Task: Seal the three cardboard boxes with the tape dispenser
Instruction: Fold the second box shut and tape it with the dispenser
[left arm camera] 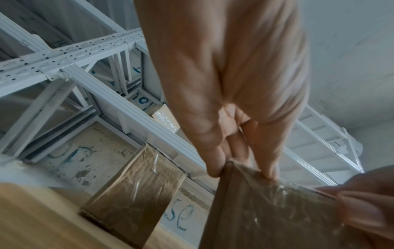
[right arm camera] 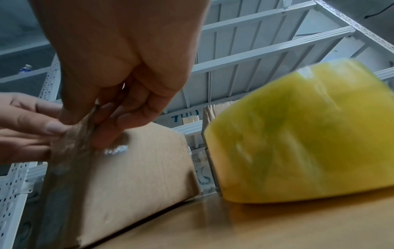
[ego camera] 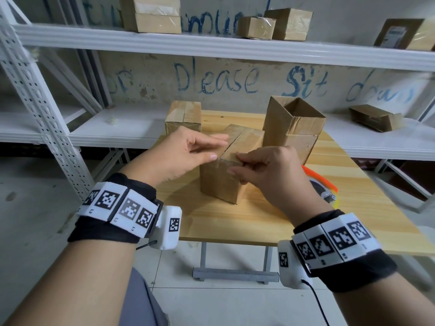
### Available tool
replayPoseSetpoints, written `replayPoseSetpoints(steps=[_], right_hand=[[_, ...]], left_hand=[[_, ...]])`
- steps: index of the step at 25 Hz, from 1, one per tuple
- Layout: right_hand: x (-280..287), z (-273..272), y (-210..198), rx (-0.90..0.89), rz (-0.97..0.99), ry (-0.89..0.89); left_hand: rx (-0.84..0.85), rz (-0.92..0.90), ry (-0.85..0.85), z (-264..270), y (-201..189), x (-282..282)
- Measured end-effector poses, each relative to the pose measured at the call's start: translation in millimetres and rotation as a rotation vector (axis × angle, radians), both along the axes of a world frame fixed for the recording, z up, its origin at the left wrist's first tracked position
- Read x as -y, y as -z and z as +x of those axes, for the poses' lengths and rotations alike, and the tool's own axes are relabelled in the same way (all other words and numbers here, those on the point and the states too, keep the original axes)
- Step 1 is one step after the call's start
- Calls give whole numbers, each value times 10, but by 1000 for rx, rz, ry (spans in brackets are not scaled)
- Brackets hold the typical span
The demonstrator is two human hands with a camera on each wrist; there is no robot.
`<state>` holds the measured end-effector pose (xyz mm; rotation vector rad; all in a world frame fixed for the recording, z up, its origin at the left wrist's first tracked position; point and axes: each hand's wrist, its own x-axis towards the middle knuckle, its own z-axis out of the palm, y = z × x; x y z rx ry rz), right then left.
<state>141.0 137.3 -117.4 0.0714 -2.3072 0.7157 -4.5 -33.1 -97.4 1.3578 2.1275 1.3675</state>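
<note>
Wooden table (ego camera: 235, 222) before white shelving (ego camera: 235, 47)

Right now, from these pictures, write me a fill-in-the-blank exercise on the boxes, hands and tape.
1. Both hands work at the top of the ____ box.
2. The tall box on the right stands with its top ____.
3. The tape dispenser lies on the table, held by ____ hand.
4. The tape roll in the right wrist view is ____ in colour.

Missing words: middle; open; neither; yellow
</note>
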Motion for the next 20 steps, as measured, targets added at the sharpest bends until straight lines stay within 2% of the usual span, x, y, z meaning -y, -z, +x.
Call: replayPoseSetpoints(steps=[2, 6, 8, 11, 13, 15, 20], right_hand=[[27, -2, -2, 33, -19, -11], [72, 8, -15, 29, -28, 15], [132, 5, -21, 68, -11, -8], [259, 24, -34, 214, 43, -85], [278, 48, -68, 226, 53, -70], [209, 68, -89, 189, 47, -2], [-24, 109, -87, 227, 51, 384]], left_hand=[[9, 29, -96, -47, -12, 44], [78, 27, -146, -16, -35, 44], [-45, -17, -201, 6, -32, 7], [-327, -65, -240, 29, -67, 2], [-358, -84, -197, 47, -99, 10], [-335, -140, -162, 70, -105, 15], [-407, -180, -217, 32, -83, 48]])
